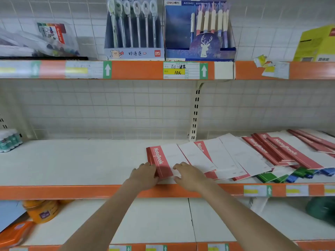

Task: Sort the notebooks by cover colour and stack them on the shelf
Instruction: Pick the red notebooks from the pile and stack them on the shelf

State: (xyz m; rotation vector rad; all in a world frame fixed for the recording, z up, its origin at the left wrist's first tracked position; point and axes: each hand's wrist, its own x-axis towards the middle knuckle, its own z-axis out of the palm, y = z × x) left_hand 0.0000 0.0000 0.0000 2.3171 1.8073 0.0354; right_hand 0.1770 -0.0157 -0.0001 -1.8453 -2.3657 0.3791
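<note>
Your left hand [145,173] grips the near left edge of a small stack of red-and-white paper notebooks [161,161] on the white shelf with orange lip [72,192]; your right hand [188,175] presses its fingers on the cover.

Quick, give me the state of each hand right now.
Left hand: fingers curled against the left edge of the red notebook stack, gripping it.
Right hand: fingers spread flat, pressing on the stack's white cover.
</note>
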